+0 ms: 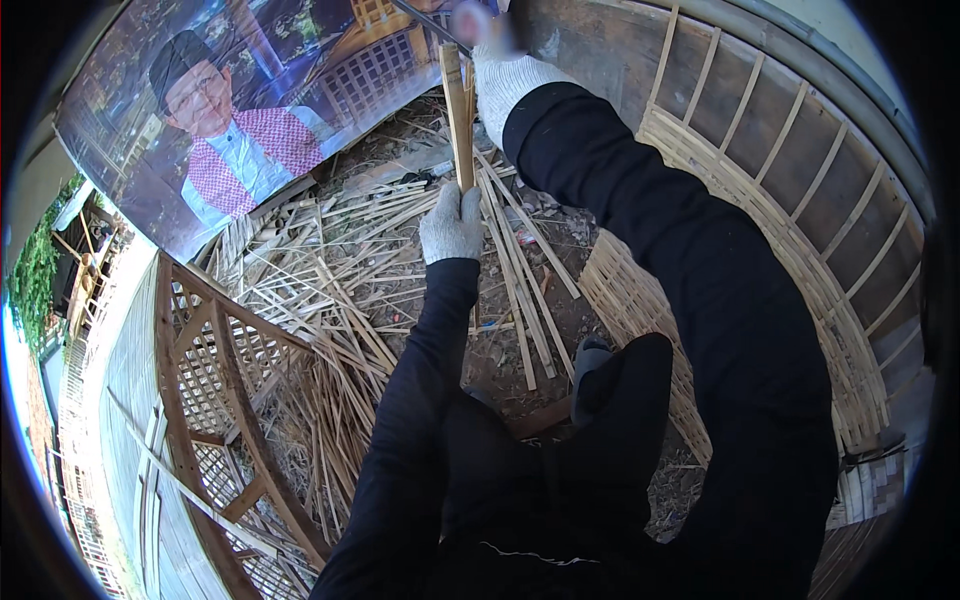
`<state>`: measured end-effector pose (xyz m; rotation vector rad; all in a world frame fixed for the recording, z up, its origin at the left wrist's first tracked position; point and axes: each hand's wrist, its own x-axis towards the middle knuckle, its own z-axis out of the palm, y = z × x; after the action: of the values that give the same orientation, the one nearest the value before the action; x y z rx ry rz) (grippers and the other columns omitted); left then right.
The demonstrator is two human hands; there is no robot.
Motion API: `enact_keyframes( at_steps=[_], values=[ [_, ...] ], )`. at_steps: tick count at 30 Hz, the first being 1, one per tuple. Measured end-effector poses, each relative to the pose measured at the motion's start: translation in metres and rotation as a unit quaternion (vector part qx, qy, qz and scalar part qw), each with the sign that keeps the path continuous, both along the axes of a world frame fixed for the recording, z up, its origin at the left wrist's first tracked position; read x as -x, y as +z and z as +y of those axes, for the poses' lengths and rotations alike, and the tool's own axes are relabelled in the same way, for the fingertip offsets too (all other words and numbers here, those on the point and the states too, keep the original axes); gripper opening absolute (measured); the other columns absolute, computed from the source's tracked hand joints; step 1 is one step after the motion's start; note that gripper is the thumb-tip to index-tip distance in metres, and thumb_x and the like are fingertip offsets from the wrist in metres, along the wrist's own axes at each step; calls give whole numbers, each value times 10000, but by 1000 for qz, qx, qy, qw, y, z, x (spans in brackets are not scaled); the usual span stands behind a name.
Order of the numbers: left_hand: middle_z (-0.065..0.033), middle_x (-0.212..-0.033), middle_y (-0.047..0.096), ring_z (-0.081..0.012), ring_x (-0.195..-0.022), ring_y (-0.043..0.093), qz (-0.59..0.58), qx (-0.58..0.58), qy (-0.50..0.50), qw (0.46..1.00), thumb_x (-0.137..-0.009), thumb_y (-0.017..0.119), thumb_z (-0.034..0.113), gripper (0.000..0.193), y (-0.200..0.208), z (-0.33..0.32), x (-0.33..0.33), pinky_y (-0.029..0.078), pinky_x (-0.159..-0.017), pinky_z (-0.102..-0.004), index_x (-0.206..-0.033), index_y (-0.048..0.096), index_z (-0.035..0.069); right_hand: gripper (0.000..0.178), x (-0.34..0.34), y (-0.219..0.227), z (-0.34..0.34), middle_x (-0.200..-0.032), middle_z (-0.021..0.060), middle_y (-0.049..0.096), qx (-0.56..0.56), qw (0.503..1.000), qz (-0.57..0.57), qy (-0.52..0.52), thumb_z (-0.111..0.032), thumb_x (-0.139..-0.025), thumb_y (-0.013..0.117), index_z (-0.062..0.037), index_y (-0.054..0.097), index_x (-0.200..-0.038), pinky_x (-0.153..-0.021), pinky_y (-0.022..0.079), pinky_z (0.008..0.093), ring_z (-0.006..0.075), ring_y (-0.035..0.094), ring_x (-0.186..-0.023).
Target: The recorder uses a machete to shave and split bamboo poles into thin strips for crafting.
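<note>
My left hand (452, 228), in a pale knitted glove, is closed around the lower part of a split bamboo piece (456, 115). The piece stands roughly upright, and its upper end looks split. Above and to the right, my gloved right hand (503, 85) is raised near the top of the bamboo. From its blurred fingers a long, narrow, dark tool (428, 20) slants up to the left; it looks like a blade, but its handle is hidden. Thin bamboo strips (520, 275) lie on the ground below my hands.
More loose strips (330, 235) cover the ground to the left. A wooden lattice frame (225, 370) stands at the lower left. Woven bamboo panels (640, 300) and a slatted board (790, 150) are on the right. A printed banner (350, 60) hangs at the far left.
</note>
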<state>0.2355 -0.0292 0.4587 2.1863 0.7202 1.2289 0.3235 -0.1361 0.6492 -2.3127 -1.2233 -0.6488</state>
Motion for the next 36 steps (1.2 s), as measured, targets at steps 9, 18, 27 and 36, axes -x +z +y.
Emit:
enact_keyframes(
  at_steps=[9,18,27,36],
  values=[
    [-242,-825,682,-464,-814,672,-33,-13,30,999,-992,655,313,241,-1,14,-3,519,-675,-517,-1031,661,76,439,-4,-22,30,-1142,236,736,176,972,-143,60,-185,-937,630,31,623,-1318,-921,577,447,349,707,-1145],
    [-240,-839,683,-458,-828,678,-38,-21,63,997,-965,672,269,196,6,32,-4,529,-701,-490,-1021,662,81,397,-1,-46,69,-1140,228,741,213,973,-60,60,-213,-955,626,5,595,-1286,-958,556,493,395,702,-1138],
    [-167,-821,692,-163,-773,681,-31,-12,49,998,-970,661,160,146,4,62,-5,515,-745,-324,-1028,658,25,296,-27,-105,115,-1071,122,763,305,921,-231,71,-210,-999,543,-39,712,-1172,-960,494,489,319,735,-964],
    [-148,-925,755,-220,-882,745,2,56,-54,997,-950,732,279,301,10,100,30,552,-810,-350,-1090,717,13,311,-17,-147,119,-1122,189,738,43,989,88,115,-211,-1047,429,-63,614,-1248,-844,576,502,362,733,-1006]
  ],
)
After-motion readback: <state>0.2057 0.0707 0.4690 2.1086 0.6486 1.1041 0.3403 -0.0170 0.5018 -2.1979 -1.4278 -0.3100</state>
